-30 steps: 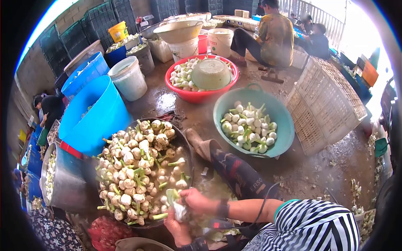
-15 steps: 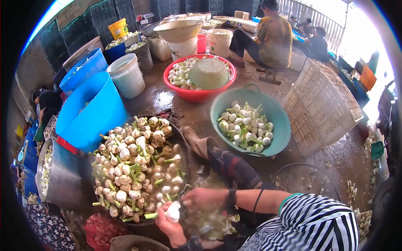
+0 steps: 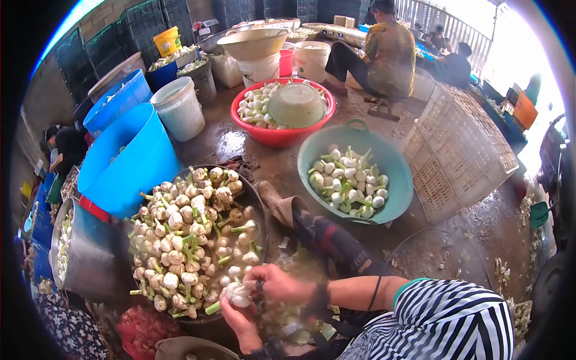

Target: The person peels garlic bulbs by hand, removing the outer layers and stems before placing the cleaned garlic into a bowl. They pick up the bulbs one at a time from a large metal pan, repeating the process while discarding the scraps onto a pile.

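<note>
My left hand [image 3: 242, 321] is closed around a white garlic bulb [image 3: 237, 293], its cut green stem pointing down and left. My right hand [image 3: 281, 284] meets the bulb's upper right side with fingers bent in a pinch. Something small and dark shows at those fingers, too small to name. Just beyond both hands stands a wide dark tub [image 3: 264, 225] heaped with soil-stained garlic bulbs [image 3: 174, 240]; several whiter bulbs lie at its near right side. Pale peelings [image 3: 288, 321] lie below my right forearm, partly blurred.
A green basin [image 3: 390, 174] holds peeled white bulbs. Behind it sits a red basin [image 3: 282, 138] with more bulbs and an upturned bowl [image 3: 296, 105]. A blue tub [image 3: 129, 165], a metal pot [image 3: 99, 252] and a plastic crate [image 3: 456, 156] stand around. A co-worker [image 3: 390, 57] sits beyond.
My right hand has moved left, from beside the bulb onto it. The bulb in my left hand has shifted slightly up and left.
</note>
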Available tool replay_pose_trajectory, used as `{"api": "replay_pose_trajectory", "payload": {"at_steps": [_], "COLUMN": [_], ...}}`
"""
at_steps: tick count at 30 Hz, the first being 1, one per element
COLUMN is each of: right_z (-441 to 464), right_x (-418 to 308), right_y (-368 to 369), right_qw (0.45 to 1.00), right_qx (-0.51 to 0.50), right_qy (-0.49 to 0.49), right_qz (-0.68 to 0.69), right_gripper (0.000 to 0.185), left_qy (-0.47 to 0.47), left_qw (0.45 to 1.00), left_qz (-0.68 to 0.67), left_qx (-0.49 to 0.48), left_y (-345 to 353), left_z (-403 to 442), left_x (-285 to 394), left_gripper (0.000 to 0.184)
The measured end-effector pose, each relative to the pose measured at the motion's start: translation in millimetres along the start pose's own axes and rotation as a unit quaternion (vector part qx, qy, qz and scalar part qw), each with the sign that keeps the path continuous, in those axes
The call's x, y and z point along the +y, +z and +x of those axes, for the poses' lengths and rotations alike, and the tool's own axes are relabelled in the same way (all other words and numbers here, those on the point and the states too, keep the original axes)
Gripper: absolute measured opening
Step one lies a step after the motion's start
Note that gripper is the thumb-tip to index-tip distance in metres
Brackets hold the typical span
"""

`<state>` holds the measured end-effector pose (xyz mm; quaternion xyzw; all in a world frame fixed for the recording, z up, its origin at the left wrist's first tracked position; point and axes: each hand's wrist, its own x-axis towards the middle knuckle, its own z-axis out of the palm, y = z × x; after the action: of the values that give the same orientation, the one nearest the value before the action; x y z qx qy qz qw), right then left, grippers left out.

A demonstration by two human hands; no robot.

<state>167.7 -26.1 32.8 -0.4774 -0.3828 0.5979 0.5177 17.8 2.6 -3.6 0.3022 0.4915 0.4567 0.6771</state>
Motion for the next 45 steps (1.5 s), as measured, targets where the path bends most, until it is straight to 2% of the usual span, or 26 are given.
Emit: {"api": "replay_pose_trajectory", "payload": {"at_steps": [3, 7, 8, 9, 10, 11, 12, 13, 14, 16, 17, 20, 23, 25, 26, 27, 28, 30, 31, 32, 33, 35, 36, 39, 41, 45], "right_z": [4.0, -10.3, -4.1, -4.2, -7.8, -8.7, -10.8, -14.9, -15.4, -0.4, 5.6, 13.9, 18.8, 19.3, 22.9, 27.3, 29.2, 24.4, 18.4, 12.8, 7.8, 14.8, 12.5, 14.0, 10.7, 9.8], "right_x": [-0.1, -18.9, -9.5, -5.7, -1.0, 16.5, 34.2, 52.1, 68.4, 42.9, 25.5, -21.4, 5.3, 6.8, 8.7, 13.4, 18.7, 31.8, 33.9, 33.1, 31.9, 17.4, -3.1, -23.8, -17.5, -10.2], "right_y": [-15.2, -38.5, -50.7, -55.5, -50.9, -55.4, -55.2, -56.4, -60.3, -45.2, -34.7, -2.9, 0.3, -1.9, -16.4, -36.2, -48.1, -48.4, -46.4, -46.6, -42.2, -41.8, -27.7, -7.7, 3.5, 13.2], "right_qw": [0.972, 0.927, 0.917, 0.965, 0.993, 0.985, 0.923, 0.812, 0.847, 0.975, 0.998, 0.996, 0.992, 0.99, 0.967, 0.931, 0.946, 0.992, 0.952, 0.836, 0.793, 0.926, 0.945, 0.889, 0.802, 0.781], "right_qx": [0.001, -0.021, -0.073, -0.039, -0.018, -0.095, -0.15, -0.19, -0.149, -0.071, -0.022, -0.047, -0.038, -0.002, -0.018, -0.032, -0.02, -0.102, -0.133, -0.203, -0.174, -0.085, -0.032, -0.083, -0.028, 0.001], "right_qy": [0.046, -0.035, -0.036, -0.006, 0.06, 0.053, 0.051, 0.037, -0.073, 0.003, 0.043, -0.079, -0.061, 0.0, 0.015, 0.028, 0.037, 0.021, 0.015, 0.017, -0.034, -0.01, -0.076, -0.194, -0.272, -0.262], "right_qz": [0.229, 0.373, 0.39, 0.259, 0.097, -0.133, -0.35, -0.551, -0.505, -0.211, -0.051, -0.021, -0.1, 0.14, 0.254, 0.362, 0.321, -0.076, -0.273, -0.509, -0.582, -0.367, -0.315, -0.408, -0.531, -0.567], "right_gripper": [0.012, 0.018, 0.019, 0.018, 0.006, 0.021, 0.029, 0.038, 0.041, 0.042, 0.042, 0.031, 0.019, 0.003, 0.003, 0.005, 0.02, 0.036, 0.044, 0.061, 0.056, 0.046, 0.036, 0.031, 0.036, 0.032], "left_qy": [-0.016, 0.031, 0.023, 0.016, 0.024, 0.031, 0.036, 0.037, 0.044, 0.055, 0.053, 0.074, 0.057, 0.003, 0.022, 0.03, 0.036, 0.044, 0.058, 0.073, 0.089, 0.125, 0.149, 0.204, 0.241, 0.271], "left_qw": [0.981, 0.893, 0.904, 0.912, 0.912, 0.908, 0.93, 0.947, 0.951, 0.956, 0.964, 0.973, 0.965, 0.92, 0.9, 0.903, 0.905, 0.93, 0.941, 0.951, 0.96, 0.966, 0.972, 0.975, 0.968, 0.959], "left_qz": [-0.165, -0.375, -0.384, -0.392, -0.382, -0.373, -0.33, -0.288, -0.269, -0.252, -0.238, -0.2, -0.23, -0.345, -0.351, -0.348, -0.345, -0.293, -0.265, -0.237, -0.208, -0.163, -0.124, -0.034, 0.025, 0.068], "left_qx": [-0.101, -0.248, -0.185, -0.123, -0.146, -0.187, -0.159, -0.139, -0.147, -0.141, -0.105, -0.085, -0.109, -0.185, -0.258, -0.251, -0.246, -0.219, -0.204, -0.187, -0.167, -0.154, -0.13, -0.087, -0.06, -0.057], "left_y": [4.9, -24.5, -26.4, -23.0, -24.0, -18.9, -13.8, -9.7, -10.1, -6.4, 0.1, 7.9, 6.3, -4.5, -13.7, -15.9, -14.3, -9.9, -4.9, -0.5, 1.5, 0.0, 0.5, 3.1, 4.8, -2.4], "left_z": [-1.7, 7.9, 5.5, 4.9, 3.7, 4.8, 2.8, 2.2, 2.8, -1.5, -4.0, -0.9, 2.2, 2.0, 4.6, 2.5, -1.2, -4.5, -6.0, -7.3, -7.9, -8.5, -7.7, -5.0, -5.6, -3.7], "left_x": [6.0, 4.8, 11.8, 16.1, 16.8, 15.7, 13.7, 11.5, 10.5, 14.2, 19.4, 15.4, 10.3, 6.8, 2.2, 6.3, 12.5, 20.3, 19.8, 18.6, 17.0, 12.8, 10.4, 4.8, 1.9, 0.6], "left_gripper": [0.048, 0.05, 0.051, 0.051, 0.051, 0.05, 0.049, 0.048, 0.048, 0.049, 0.045, 0.045, 0.045, 0.045, 0.046, 0.046, 0.046, 0.046, 0.046, 0.047, 0.048, 0.047, 0.047, 0.046, 0.046, 0.045]}}
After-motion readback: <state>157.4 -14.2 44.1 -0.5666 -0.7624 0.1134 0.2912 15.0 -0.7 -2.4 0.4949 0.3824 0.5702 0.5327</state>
